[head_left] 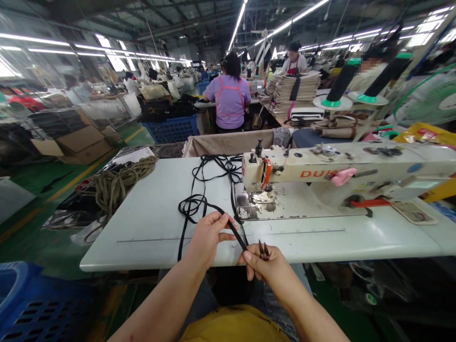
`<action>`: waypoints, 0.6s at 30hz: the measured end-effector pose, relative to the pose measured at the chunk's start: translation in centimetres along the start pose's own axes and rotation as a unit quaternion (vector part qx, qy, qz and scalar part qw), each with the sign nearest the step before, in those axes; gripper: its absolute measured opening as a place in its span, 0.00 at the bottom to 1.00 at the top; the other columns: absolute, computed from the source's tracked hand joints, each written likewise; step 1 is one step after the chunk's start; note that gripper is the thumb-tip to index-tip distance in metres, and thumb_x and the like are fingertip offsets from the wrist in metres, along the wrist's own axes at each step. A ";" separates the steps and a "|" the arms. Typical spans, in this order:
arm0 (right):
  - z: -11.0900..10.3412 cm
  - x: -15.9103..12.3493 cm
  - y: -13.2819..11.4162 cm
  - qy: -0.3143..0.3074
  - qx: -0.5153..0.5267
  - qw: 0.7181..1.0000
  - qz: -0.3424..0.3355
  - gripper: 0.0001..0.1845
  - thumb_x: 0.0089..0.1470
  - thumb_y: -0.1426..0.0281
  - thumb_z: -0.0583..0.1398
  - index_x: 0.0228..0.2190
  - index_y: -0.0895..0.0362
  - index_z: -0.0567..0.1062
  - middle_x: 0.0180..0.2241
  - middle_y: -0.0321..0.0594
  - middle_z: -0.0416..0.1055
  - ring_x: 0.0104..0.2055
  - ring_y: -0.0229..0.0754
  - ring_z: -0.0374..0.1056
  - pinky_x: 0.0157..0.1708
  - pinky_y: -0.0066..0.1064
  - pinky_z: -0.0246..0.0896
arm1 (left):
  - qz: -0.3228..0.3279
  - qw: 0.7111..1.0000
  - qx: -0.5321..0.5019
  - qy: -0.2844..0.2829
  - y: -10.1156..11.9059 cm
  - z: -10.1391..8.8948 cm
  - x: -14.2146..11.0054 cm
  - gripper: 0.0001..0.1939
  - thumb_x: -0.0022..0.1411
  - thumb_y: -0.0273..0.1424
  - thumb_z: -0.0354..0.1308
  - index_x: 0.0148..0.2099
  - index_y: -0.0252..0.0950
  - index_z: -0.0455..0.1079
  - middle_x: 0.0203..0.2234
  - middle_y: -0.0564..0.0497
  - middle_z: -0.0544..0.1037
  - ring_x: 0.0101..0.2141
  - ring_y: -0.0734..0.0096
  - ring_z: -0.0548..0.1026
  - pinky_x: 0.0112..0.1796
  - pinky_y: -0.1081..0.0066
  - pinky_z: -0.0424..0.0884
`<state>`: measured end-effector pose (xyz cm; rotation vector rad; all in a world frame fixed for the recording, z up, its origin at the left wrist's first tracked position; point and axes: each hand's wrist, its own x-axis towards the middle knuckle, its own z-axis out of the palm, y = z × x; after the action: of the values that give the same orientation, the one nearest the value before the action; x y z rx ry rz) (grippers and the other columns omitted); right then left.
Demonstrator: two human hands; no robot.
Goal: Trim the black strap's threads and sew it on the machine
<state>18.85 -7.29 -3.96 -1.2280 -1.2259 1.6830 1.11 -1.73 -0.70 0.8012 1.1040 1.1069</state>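
Observation:
A narrow black strap point(235, 232) is stretched between my two hands over the front edge of the white sewing table point(149, 213). My left hand point(210, 235) pinches it between thumb and fingers. Lower and to the right, my right hand point(261, 261) grips the strap near its end. Small thread snips point(263, 250) are tucked in that same hand, their two pointed blades sticking up. More of the strap lies in loose loops on the tabletop, beyond my hands and left of the sewing machine's needle area. The sewing machine point(302, 175) stands just beyond, to the right.
A bundle of olive straps point(121, 183) lies at the table's left end. A blue basket point(35, 304) sits at lower left. Two black thread cones point(340, 83) rise behind the machine, beside a green fan point(431, 97). A person in purple point(230, 102) sits ahead.

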 end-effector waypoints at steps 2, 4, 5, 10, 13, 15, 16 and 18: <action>-0.2 -0.5 0.2 0.007 0.011 1.000 0.014 0.27 0.54 0.44 0.66 0.29 0.57 0.79 0.17 0.34 0.71 0.19 0.33 0.52 0.23 0.28 0.43 | -0.020 0.999 0.002 -0.025 -0.3 0.1 0.0 0.23 0.53 0.48 0.72 0.31 0.32 0.76 0.29 0.44 0.80 0.32 0.66 0.76 0.31 0.70 0.76; -0.4 -1.0 0.3 0.019 0.008 0.999 0.025 0.26 0.54 0.45 0.67 0.29 0.58 0.79 0.17 0.34 0.71 0.20 0.33 0.52 0.23 0.28 0.44 | -0.028 0.998 0.011 -0.047 -0.5 0.2 0.0 0.22 0.55 0.48 0.71 0.31 0.32 0.77 0.31 0.44 0.80 0.34 0.65 0.76 0.34 0.69 0.76; -0.5 -1.2 0.3 0.029 0.001 0.999 0.026 0.26 0.53 0.45 0.67 0.29 0.58 0.79 0.17 0.34 0.71 0.20 0.33 0.53 0.23 0.28 0.45 | -0.024 0.998 0.021 -0.050 -0.6 0.2 0.0 0.22 0.55 0.48 0.71 0.31 0.32 0.77 0.32 0.44 0.80 0.35 0.66 0.76 0.34 0.70 0.75; -0.5 -1.3 0.4 0.078 -0.022 0.997 0.012 0.26 0.52 0.46 0.66 0.34 0.58 0.78 0.23 0.37 0.76 0.20 0.34 0.59 0.24 0.28 0.53 | -0.006 0.998 0.019 -0.055 -1.1 0.2 -0.3 0.20 0.58 0.46 0.71 0.35 0.32 0.80 0.24 0.52 0.73 0.25 0.78 0.66 0.28 0.78 0.63; -0.3 -1.1 0.7 0.096 0.009 0.995 0.003 0.25 0.49 0.48 0.68 0.34 0.56 0.75 0.28 0.38 0.78 0.20 0.35 0.65 0.26 0.29 0.59 | -0.037 0.992 -0.085 -0.081 -1.3 0.2 -0.6 0.19 0.58 0.45 0.72 0.34 0.32 0.77 0.28 0.51 0.74 0.25 0.80 0.65 0.27 0.78 0.61; -0.1 -1.1 0.9 0.112 0.017 0.994 -0.003 0.24 0.47 0.50 0.69 0.33 0.56 0.73 0.27 0.35 0.75 0.22 0.36 0.67 0.27 0.29 0.61 | -0.040 0.987 -0.132 -0.079 -1.5 0.3 -0.7 0.18 0.59 0.44 0.72 0.34 0.33 0.76 0.30 0.50 0.75 0.27 0.79 0.67 0.28 0.78 0.62; -0.1 -1.1 1.0 0.116 0.014 0.993 -0.002 0.23 0.46 0.51 0.70 0.32 0.55 0.73 0.25 0.33 0.73 0.22 0.36 0.67 0.28 0.29 0.61 | -0.037 0.985 -0.149 -0.074 -1.6 0.4 -0.7 0.18 0.59 0.43 0.72 0.34 0.33 0.75 0.30 0.50 0.75 0.27 0.79 0.67 0.29 0.78 0.63; 0.0 -1.2 1.2 0.113 -0.005 0.994 0.006 0.20 0.45 0.54 0.70 0.29 0.55 0.71 0.22 0.30 0.68 0.22 0.36 0.65 0.27 0.29 0.60 | -0.026 0.983 -0.172 -0.064 -1.7 0.4 -0.7 0.17 0.60 0.42 0.72 0.34 0.33 0.75 0.30 0.50 0.74 0.28 0.78 0.67 0.29 0.78 0.63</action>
<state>19.24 -8.74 -4.76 -1.3914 -1.0925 1.5006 1.96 -2.92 -1.91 0.5576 0.7937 1.1454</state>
